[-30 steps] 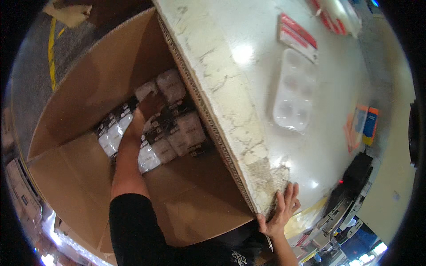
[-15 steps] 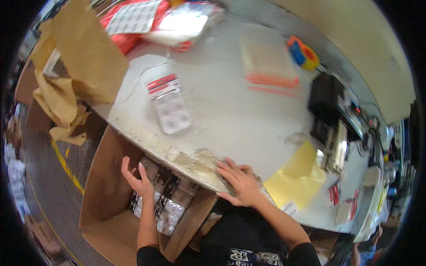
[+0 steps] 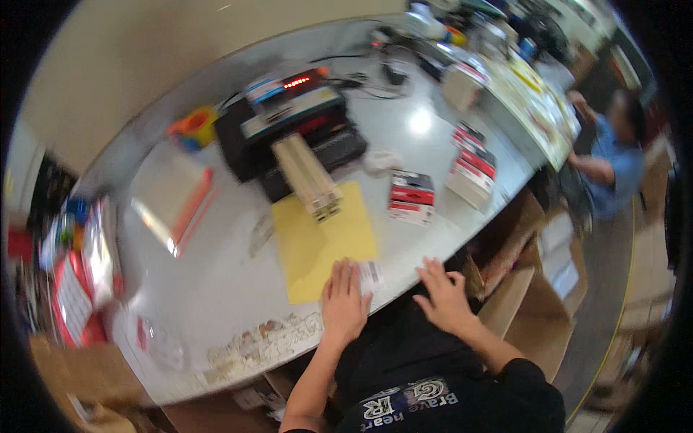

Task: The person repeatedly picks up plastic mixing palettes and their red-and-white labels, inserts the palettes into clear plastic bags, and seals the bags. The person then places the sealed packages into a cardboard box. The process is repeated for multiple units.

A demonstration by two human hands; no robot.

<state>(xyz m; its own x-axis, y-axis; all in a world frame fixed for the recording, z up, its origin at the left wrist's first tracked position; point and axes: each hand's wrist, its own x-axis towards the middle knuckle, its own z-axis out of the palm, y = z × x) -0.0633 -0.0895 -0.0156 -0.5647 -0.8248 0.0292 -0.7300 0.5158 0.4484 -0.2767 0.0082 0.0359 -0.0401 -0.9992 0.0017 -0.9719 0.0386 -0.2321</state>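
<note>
My left hand (image 3: 345, 303) lies palm down, fingers stretched out, at the lower edge of a yellow sheet (image 3: 328, 242) on the worktable. Next to its fingertips is a white label (image 3: 369, 274) with dark bars. Over the table's front edge I hold my right hand (image 3: 444, 296), fingers apart and nothing in it. Beyond the sheet stands a black machine (image 3: 296, 123) with a lit red display; a pale metal bar (image 3: 307, 173) sticks out of it over the sheet. Right of the sheet are a stack of red, black and white cards (image 3: 411, 196) and another such stack (image 3: 473, 173).
Clear plastic bags (image 3: 170, 191) lie left of the machine, by a tape roll (image 3: 195, 126). At far left are red packages (image 3: 76, 303) and a clear blister pack (image 3: 160, 345). Open cardboard boxes (image 3: 530, 317) stand at right; beyond them is a person in blue (image 3: 613, 166).
The view has swung right. My left hand has moved from above the open box to the yellow sheet; my right has left the table's worn edge and moved right.
</note>
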